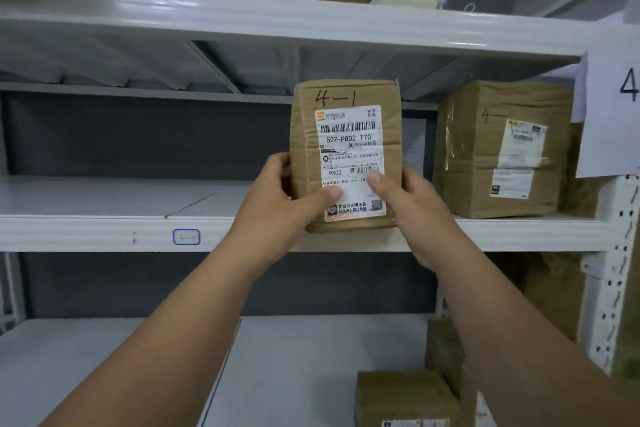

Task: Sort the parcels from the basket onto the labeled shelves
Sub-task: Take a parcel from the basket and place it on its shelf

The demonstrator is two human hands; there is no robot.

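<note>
My left hand (277,198) and right hand (405,198) each pinch one side of the small parcel (346,156), thumbs on its label, so it stands up and I can read "4-1". I hold it at the front edge of the middle shelf (104,232), near the big box (498,149) and the paper sign (613,114) marked 4. I think it belongs here.
</note>
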